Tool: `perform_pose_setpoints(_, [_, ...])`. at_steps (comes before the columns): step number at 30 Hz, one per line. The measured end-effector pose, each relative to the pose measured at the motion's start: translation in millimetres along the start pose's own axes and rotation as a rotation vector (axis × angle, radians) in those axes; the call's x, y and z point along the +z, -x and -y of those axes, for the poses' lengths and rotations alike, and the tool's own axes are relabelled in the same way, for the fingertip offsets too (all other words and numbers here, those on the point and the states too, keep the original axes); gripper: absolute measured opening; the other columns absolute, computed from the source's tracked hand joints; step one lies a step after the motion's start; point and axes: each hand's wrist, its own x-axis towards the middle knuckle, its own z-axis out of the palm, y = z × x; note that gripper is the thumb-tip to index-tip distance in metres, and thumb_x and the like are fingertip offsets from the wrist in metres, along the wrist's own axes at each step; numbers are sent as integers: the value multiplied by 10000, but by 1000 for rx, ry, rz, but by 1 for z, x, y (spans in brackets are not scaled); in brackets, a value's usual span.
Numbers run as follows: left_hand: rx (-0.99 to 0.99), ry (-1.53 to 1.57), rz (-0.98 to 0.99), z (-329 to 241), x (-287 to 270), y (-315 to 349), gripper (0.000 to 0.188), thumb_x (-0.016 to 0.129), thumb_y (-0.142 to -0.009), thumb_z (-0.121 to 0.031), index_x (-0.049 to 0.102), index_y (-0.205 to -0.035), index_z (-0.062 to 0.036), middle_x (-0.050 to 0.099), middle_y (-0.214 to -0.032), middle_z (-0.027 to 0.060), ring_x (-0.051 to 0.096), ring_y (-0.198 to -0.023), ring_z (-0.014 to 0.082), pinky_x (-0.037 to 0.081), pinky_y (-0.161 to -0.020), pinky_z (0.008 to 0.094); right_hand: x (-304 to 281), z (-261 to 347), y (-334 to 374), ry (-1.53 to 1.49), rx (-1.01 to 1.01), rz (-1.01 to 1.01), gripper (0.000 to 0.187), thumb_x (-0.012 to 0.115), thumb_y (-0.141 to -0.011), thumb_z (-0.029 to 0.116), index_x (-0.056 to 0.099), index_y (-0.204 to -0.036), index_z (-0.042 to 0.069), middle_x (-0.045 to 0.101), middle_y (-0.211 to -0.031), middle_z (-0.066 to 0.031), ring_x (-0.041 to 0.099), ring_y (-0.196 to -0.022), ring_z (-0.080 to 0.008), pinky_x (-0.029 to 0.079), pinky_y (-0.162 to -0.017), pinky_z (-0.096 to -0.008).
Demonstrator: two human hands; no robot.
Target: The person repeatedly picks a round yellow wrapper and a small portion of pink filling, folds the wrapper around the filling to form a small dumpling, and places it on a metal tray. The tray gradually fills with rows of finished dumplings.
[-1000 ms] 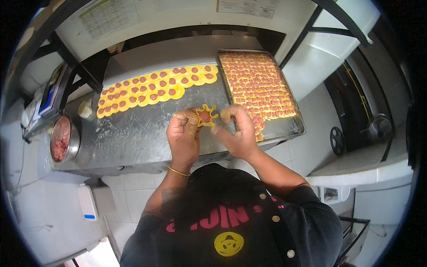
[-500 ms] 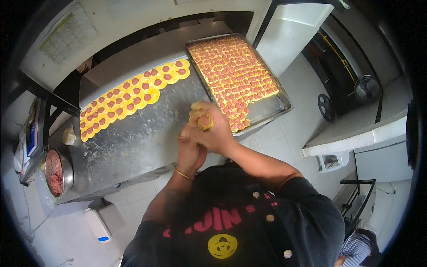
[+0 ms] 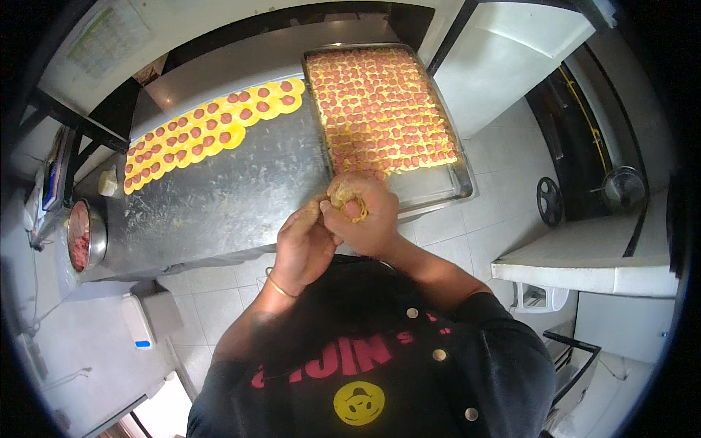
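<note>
Above the table's near edge, my right hand [image 3: 372, 219] is closed round a dumpling [image 3: 353, 210] with a yellow wrapper and pink meat filling at its top. My left hand [image 3: 303, 248] presses against it from the left, fingers drawn together; what lies between those fingers is hidden. Just beyond the hands, a large metal tray [image 3: 434, 191] holds rows of similar dumplings. Overlapping round yellow wrappers [image 3: 232, 136], many topped with a ball of pink meat, lie in a band along the table's far left side.
The steel table [image 3: 241, 197] is dusted with flour. On its left end stand a metal bowl [image 3: 97, 233] of pink meat and a small pale lump [image 3: 108, 182]. A white bin [image 3: 137, 321] sits on the floor at left. White panels and a counter [image 3: 577, 274] lie to the right.
My right hand has turned and shifted slightly right, still round the dumpling. My left hand has moved left, its fingers now at the dumpling's side. The view has shifted a little.
</note>
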Motion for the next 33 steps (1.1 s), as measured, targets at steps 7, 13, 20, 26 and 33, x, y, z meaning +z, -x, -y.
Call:
perform_pose_setpoints(7, [-170, 43, -45, 33, 18, -5, 750, 370, -1086, -575, 309, -1595, -27, 605, -1420, 185, 585, -1315, 305, 452, -1118, 444, -60, -47, 38, -40, 4, 281, 325, 832, -797, 154, 663, -1052, 42, 684, -991, -123, 652, -993, -329, 503, -945, -439])
perform_pose_setpoints(13, [-257, -219, -155, 80, 16, -42, 762, 396, -1088, -556, 265, -1604, -11, 631, -1341, 238, 636, -1245, 306, 469, -1113, 441, -137, -92, 65, 323, 188, 698, 418, 762, -857, 340, 639, -1159, 78, 667, -1067, -173, 634, -992, -393, 486, -900, -519])
perform_pose_setpoints(20, [17, -595, -397, 80, -4, -64, 581, 479, -1117, -357, 343, -1575, -27, 658, -1291, 148, 650, -1193, 200, 514, -1052, 347, -153, -165, 43, 343, 236, 660, 177, 671, -901, 234, 667, -948, 63, 684, -822, -150, 666, -826, -397, 516, -772, -507])
perform_pose_setpoints(26, [133, -574, -618, 73, -29, -21, 553, 500, -1105, -389, 422, -1524, -36, 687, -1243, 140, 674, -1139, 208, 516, -1032, 365, -122, -171, 34, 579, 441, 724, 242, 680, -885, 229, 647, -969, 4, 703, -853, -234, 687, -865, -443, 532, -807, -538])
perform_pose_setpoints(33, [188, -487, -715, 81, -37, 9, 459, 549, -1097, -296, 481, -1474, -43, 697, -1193, 113, 675, -1087, 173, 540, -929, 323, -121, -172, 41, 602, 484, 709, 343, 703, -876, 295, 669, -998, -24, 705, -850, -262, 694, -880, -449, 537, -839, -552])
